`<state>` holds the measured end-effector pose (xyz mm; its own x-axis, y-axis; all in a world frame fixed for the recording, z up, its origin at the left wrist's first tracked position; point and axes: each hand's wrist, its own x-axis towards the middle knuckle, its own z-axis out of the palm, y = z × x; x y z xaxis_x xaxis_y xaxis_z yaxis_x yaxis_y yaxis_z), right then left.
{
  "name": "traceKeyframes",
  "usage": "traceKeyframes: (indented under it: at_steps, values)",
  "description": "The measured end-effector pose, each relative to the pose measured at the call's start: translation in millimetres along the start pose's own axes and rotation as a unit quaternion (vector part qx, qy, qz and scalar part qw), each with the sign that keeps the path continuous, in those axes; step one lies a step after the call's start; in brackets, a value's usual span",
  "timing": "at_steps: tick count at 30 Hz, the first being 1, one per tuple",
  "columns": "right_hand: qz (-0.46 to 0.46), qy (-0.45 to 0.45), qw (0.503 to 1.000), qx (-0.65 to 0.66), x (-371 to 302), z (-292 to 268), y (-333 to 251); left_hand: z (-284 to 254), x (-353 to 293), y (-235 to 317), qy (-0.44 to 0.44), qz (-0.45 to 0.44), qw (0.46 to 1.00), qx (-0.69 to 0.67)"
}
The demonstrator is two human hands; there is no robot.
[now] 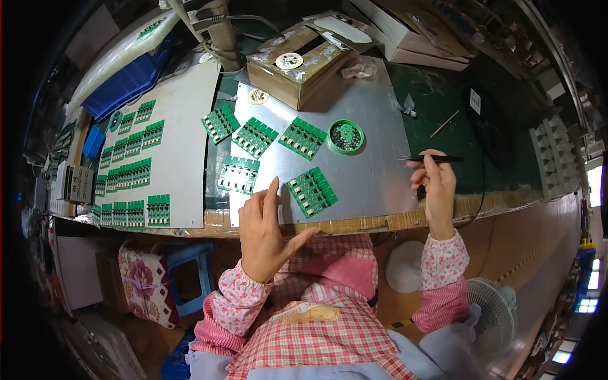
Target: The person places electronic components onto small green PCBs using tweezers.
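Note:
My left hand (263, 228) is over the front edge of the metal sheet, empty, fingers apart. Its index fingertip is just left of a green circuit board panel (311, 192) that lies at a slant. In my right hand (436, 187), at the sheet's right edge, are slim black tweezers (443, 159), pinched between thumb and fingers, the thin tip toward the left. A round green dish (346, 137) of small dark parts stands farther back. Beside it lie more green board panels (303, 138), one of them (239, 174) showing a paler face.
On the left, a pale board (180, 145) carries rows of green circuit boards. Behind stand a blue bin (130, 82) and a cardboard box (297, 69). A thin stick (444, 125) lies on the green mat at right, near a grey moulded tray (557, 155).

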<state>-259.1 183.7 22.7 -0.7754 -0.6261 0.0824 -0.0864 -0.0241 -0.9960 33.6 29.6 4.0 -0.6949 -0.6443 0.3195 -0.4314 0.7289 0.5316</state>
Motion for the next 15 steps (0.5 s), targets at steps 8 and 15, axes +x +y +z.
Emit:
traceKeyframes:
  at_steps: [8,15]
  values:
    - [0.081,-0.047,0.979,0.181,31,40,8,1,19,1,-0.038,-0.024,0.999,0.017]
    - [0.052,-0.094,0.989,0.098,47,57,10,6,34,12,-0.068,0.001,0.998,-0.013]
